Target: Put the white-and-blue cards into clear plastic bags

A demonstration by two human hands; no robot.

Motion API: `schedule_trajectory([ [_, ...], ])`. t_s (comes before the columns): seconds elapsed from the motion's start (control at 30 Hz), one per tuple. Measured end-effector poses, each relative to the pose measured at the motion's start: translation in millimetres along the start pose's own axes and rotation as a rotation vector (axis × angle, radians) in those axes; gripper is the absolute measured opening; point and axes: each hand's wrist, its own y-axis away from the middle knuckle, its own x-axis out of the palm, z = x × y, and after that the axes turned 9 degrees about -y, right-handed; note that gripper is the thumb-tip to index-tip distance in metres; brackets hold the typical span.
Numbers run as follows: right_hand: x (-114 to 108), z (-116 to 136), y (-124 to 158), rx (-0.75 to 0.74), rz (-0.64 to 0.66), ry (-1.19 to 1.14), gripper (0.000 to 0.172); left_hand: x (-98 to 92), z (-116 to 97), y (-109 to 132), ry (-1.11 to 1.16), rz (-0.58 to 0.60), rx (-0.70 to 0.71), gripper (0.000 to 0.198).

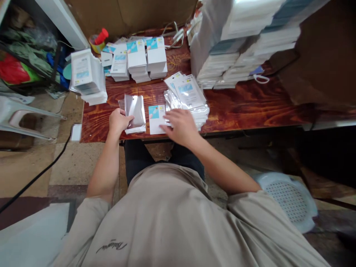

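My left hand pinches the left side of the clear plastic bags, its thumb lying on top of them. These bags form a small stack near the table's front edge. Just to their right lies a white card with a blue printed corner. Over that card's right edge is my right hand, its fingers apart; whether the fingertips touch the card I cannot tell. Behind my right hand, a pile of bagged cards lies partly covered by it.
Stacks of blue-and-white cards stand at the back. A bagged stack is at the table's left end. Tall piles of white packs rise at the back right. A plastic stool is below right.
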Motion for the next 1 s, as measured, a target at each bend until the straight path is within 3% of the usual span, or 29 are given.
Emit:
schedule_trajectory([
  [0.07, 17.1, 25.1, 5.0, -0.068, 0.21, 0.079, 0.041, -3.0, 1.9, -0.1, 0.0, -0.029, 0.037, 0.025],
  [0.13, 28.5, 37.0, 9.2, -0.106, 0.336, 0.157, 0.039, -7.6, 3.5, 3.2, -0.012, -0.071, 0.088, 0.02],
  [0.2, 33.3, 39.4, 13.6, -0.137, 0.41, 0.207, 0.029, -11.9, 5.2, 8.3, -0.016, -0.122, 0.136, 0.021],
  [0.33, 30.9, 32.9, 23.0, -0.185, 0.434, 0.165, 0.033, -12.2, 6.1, 16.3, 0.145, -0.255, 0.226, 0.022],
  [0.43, 23.3, 24.3, 27.7, -0.133, 0.247, -0.022, 0.032, -6.0, 0.8, 18.2, 0.545, -0.207, 0.126, 0.019],
  [0.53, 8.1, 20.1, 29.7, 0.061, -0.184, -0.283, 0.024, -2.4, -9.2, 21.2, 0.902, -0.125, -0.025, 0.024],
  [0.63, -7.1, 27.7, 30.9, 0.364, -0.613, -0.573, 0.026, -4.2, -19.1, 28.2, 1.079, -0.112, -0.102, 0.032],
  [0.7, -8.5, 36.2, 31.8, 0.545, -0.653, -0.839, 0.034, -6.3, -24.5, 34.6, 1.146, -0.083, -0.127, 0.035],
  [0.83, 13.7, 44.1, 30.1, 0.741, -0.455, -1.188, 0.041, -7.0, -33.0, 50.6, 1.236, -0.013, -0.15, 0.039],
  [1.0, 41.3, 39.9, 17.6, 0.762, -0.645, -1.212, 0.046, -2.1, -40.4, 73.1, 1.283, 0.076, -0.136, 0.043],
])
